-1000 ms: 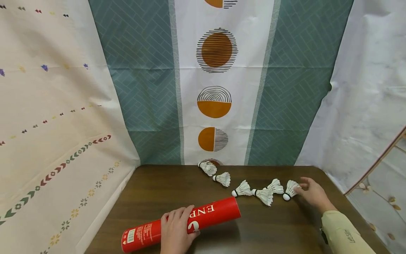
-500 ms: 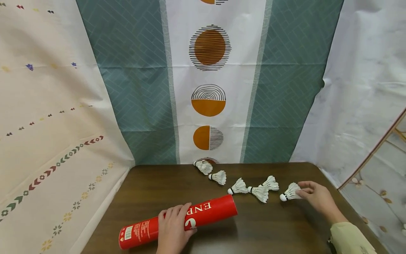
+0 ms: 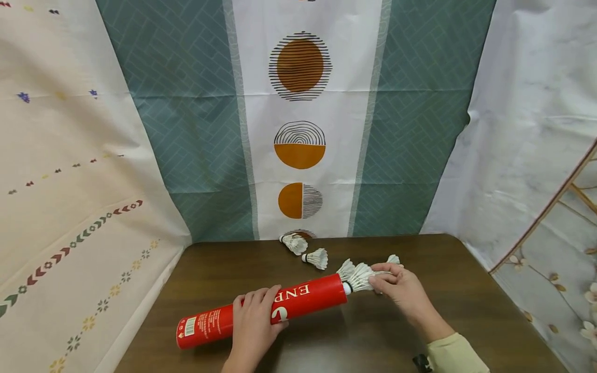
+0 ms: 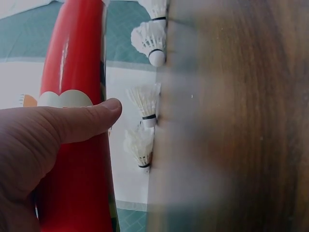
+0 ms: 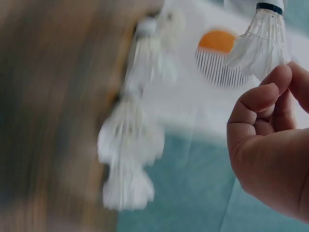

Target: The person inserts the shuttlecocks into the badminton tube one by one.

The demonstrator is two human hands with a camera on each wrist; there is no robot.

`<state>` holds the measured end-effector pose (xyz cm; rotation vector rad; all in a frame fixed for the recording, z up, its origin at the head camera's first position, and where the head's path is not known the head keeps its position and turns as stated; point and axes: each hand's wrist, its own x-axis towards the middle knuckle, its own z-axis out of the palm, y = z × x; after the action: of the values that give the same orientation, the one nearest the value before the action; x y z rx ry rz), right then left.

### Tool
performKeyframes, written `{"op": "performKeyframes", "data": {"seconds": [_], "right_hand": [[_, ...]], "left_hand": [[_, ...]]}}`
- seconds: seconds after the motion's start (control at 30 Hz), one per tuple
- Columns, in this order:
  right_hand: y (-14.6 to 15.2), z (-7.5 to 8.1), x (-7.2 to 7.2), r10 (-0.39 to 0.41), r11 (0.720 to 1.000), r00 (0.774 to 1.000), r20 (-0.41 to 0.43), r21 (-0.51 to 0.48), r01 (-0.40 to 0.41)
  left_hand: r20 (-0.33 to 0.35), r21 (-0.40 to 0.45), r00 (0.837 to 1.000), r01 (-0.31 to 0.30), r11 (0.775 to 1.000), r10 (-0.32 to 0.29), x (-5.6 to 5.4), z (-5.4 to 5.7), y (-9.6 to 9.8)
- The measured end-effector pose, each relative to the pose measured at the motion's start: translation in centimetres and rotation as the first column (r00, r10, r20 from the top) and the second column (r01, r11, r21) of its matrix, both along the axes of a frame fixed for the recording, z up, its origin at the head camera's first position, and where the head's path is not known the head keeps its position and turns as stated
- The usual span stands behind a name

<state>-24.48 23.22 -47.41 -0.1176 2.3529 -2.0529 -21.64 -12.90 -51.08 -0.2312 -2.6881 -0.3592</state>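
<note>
My left hand (image 3: 255, 327) grips a red cardboard tube (image 3: 311, 299) around its middle, its right end raised off the table. In the left wrist view the thumb (image 4: 91, 118) lies across the tube. My right hand (image 3: 404, 292) pinches a white shuttlecock (image 3: 361, 278) by its feather edge, as the right wrist view shows with the held shuttlecock (image 5: 263, 43). Its cork points left at the tube's right mouth; whether the cork is inside or just in front, I cannot tell. Behind the tube's end, another shuttlecock (image 3: 346, 269) is partly hidden.
Two shuttlecocks, one at the back edge (image 3: 294, 243) and another a little nearer (image 3: 317, 258), lie on the brown table (image 3: 224, 269). One more shuttlecock (image 3: 394, 260) shows behind the right hand. Patterned cloth (image 3: 196, 129) hangs around the table.
My right hand has picked up the rightmost shuttlecock and carried it left to the tube's mouth. The left hand keeps its grip on the tube. The head view has shifted slightly.
</note>
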Motion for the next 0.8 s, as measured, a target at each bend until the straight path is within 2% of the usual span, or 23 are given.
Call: {"op": "performKeyframes", "data": {"seconds": [0.23,0.37,0.57,0.8], "right_hand": [[-4.3,-0.2,1.0,0.121,0.991,0.991,0.048,-0.058,-0.119],[-5.5,-0.6,1.5,0.162,0.984,0.986,0.023,-0.079,-0.16],[-6.7,-1.1,2.0,0.133,0.991,0.989,-0.057,-0.005,-0.133],[-7.5,-1.2,2.3,0.085,0.995,0.993,-0.087,0.05,-0.081]], "left_hand": [[0.028,0.028,1.0,-0.004,1.0,0.003,0.3,0.0,0.3],[0.042,0.039,0.999,-0.011,0.999,0.009,0.4,0.0,0.3],[0.055,0.049,0.998,-0.021,0.999,0.019,0.7,0.1,0.4],[0.034,0.041,0.999,-0.016,0.999,0.015,0.9,0.2,0.6]]}}
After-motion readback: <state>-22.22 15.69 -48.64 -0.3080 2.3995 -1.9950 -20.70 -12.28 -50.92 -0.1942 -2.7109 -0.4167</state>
